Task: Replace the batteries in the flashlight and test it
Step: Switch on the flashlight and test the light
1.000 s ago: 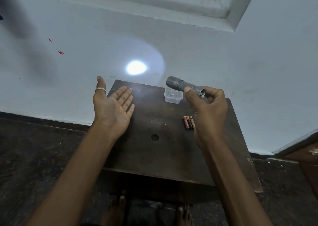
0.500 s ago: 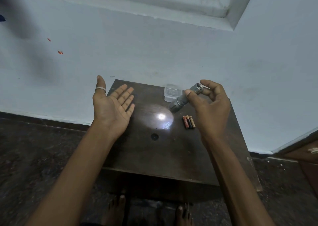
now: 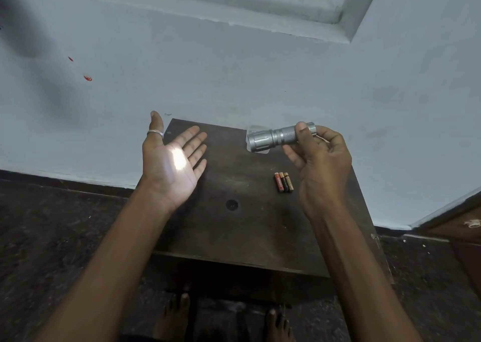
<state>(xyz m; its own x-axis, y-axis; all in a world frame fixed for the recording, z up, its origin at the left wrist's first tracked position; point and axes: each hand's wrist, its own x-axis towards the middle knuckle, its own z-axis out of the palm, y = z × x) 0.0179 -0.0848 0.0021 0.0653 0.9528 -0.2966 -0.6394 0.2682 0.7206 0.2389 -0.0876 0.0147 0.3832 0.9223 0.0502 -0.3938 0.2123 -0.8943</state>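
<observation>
My right hand point(image 3: 321, 164) grips a grey metal flashlight point(image 3: 276, 138) by its tail end, above the far right of a small dark wooden table point(image 3: 234, 227). The flashlight lies level with its head pointing left, and it is lit. Its beam makes a bright patch on the palm of my left hand point(image 3: 173, 162), which is held open, palm up, over the table's left edge, with a ring on the thumb. Three small batteries point(image 3: 283, 182) lie side by side on the table, just left of my right hand.
A clear plastic container point(image 3: 256, 150) stands at the table's far edge, mostly hidden behind the flashlight head. A pale wall rises right behind the table. A round hole point(image 3: 231, 204) marks the tabletop. My bare feet point(image 3: 182, 318) stand on the dark floor below.
The flashlight swung from pointing at the wall, down to the tabletop, then level to the left. The light spot moved from wall to table to my left palm. My left hand stayed put.
</observation>
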